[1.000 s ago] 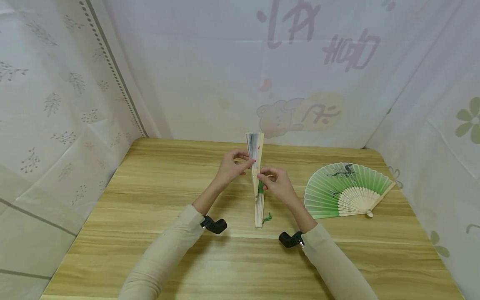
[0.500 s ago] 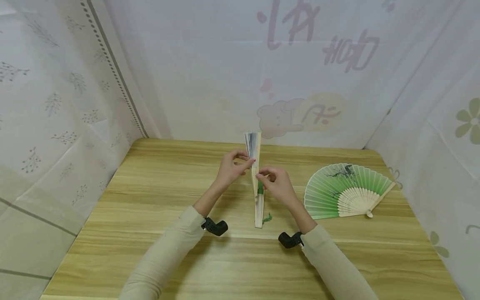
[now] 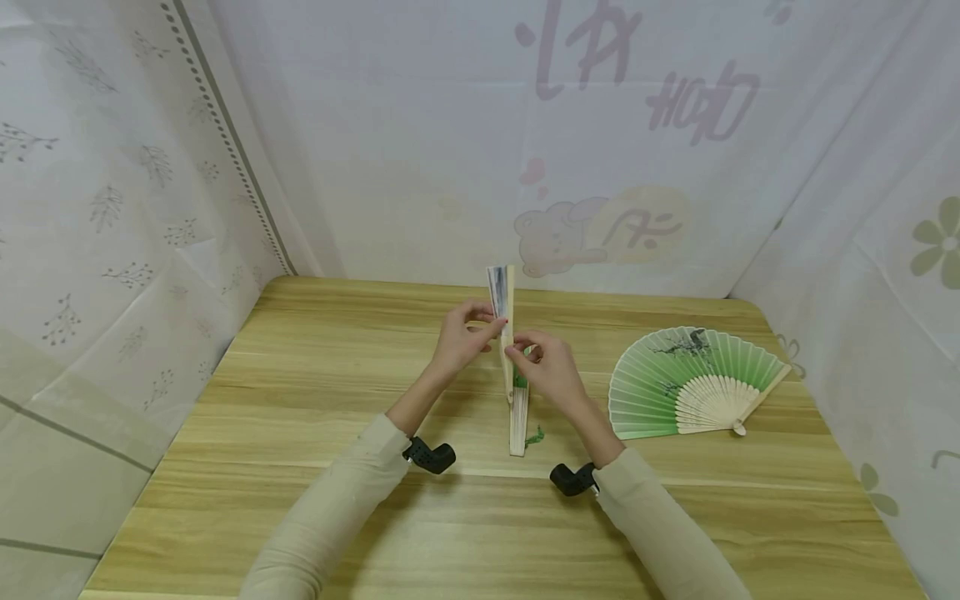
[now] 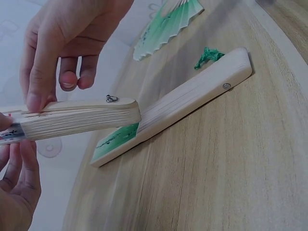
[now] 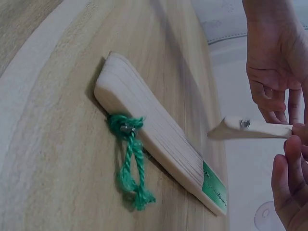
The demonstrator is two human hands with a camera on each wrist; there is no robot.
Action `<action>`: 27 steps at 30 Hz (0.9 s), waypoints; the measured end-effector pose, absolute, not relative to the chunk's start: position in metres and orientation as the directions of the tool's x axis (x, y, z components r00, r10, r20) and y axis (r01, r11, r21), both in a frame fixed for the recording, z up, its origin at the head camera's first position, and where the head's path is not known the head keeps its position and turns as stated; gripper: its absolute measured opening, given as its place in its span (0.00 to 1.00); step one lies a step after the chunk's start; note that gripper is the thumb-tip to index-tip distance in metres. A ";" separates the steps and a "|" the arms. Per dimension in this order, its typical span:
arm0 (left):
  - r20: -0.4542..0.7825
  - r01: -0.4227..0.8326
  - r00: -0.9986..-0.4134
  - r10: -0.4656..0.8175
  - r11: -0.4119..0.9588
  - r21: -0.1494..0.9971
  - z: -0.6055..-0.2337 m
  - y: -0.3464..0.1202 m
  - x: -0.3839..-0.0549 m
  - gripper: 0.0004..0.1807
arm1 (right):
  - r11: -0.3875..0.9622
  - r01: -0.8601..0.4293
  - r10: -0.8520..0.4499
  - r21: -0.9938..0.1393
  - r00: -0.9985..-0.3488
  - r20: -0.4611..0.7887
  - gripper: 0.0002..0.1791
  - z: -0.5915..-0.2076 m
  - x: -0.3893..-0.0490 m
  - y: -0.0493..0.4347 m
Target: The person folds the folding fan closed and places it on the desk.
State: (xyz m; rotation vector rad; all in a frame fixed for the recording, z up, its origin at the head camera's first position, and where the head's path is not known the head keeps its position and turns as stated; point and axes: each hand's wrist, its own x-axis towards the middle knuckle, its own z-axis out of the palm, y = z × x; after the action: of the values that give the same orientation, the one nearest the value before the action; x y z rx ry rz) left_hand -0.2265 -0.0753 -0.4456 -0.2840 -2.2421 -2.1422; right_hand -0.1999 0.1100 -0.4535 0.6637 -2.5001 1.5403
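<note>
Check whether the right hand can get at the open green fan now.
Probably yes: the open green fan lies to the right of the right hand, with nothing visible between them, but that hand's fingers pinch the raised fan and should release it first.

Inspector: First entry on the count?
Clerk: Fans, three: one spread fan (image 3: pixel 690 383), one folded fan (image 4: pixel 178 99), one held fan (image 4: pixel 72 126).
Inspector: Second entry?
Clerk: Hands, two: one left hand (image 3: pixel 461 342), one right hand (image 3: pixel 553 367). Sleeves, two: left sleeve (image 3: pixel 337 508), right sleeve (image 3: pixel 663 517).
Inspector: Equipment on record?
Clerk: Black wrist cameras, two: left wrist camera (image 3: pixel 431 456), right wrist camera (image 3: pixel 573 480).
Inspector: Remaining entries?
Clerk: One green tassel (image 5: pixel 126 182), one wooden tabletop (image 3: pixel 480 542), one printed bear (image 3: pixel 553 237). The held fan's ribs (image 4: pixel 94 121) sit too close to count.
</note>
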 end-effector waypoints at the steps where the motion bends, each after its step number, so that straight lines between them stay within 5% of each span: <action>1: 0.141 0.146 -0.983 0.113 0.033 0.989 -0.445 -0.075 -0.226 0.14 | 0.381 -0.426 -0.293 -0.821 -0.898 0.329 0.10 -0.454 -0.200 0.110; 12: 0.133 0.142 -0.973 0.187 0.036 0.989 -0.442 -0.079 -0.226 0.16 | 0.117 -0.169 -0.296 -0.979 -0.946 0.128 0.11 -0.457 -0.201 0.121; 27: 0.094 0.097 -0.975 0.203 0.006 0.995 -0.443 -0.080 -0.222 0.15 | 0.204 -0.411 -0.328 -0.888 -0.884 0.334 0.07 -0.426 -0.185 0.114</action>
State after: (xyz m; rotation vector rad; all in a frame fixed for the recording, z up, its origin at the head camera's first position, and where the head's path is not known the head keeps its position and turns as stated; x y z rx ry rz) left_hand -0.2224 -0.0797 -0.4431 -0.3417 -2.2806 -2.2439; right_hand -0.1853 0.1142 -0.4262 0.7329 -2.3816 1.7945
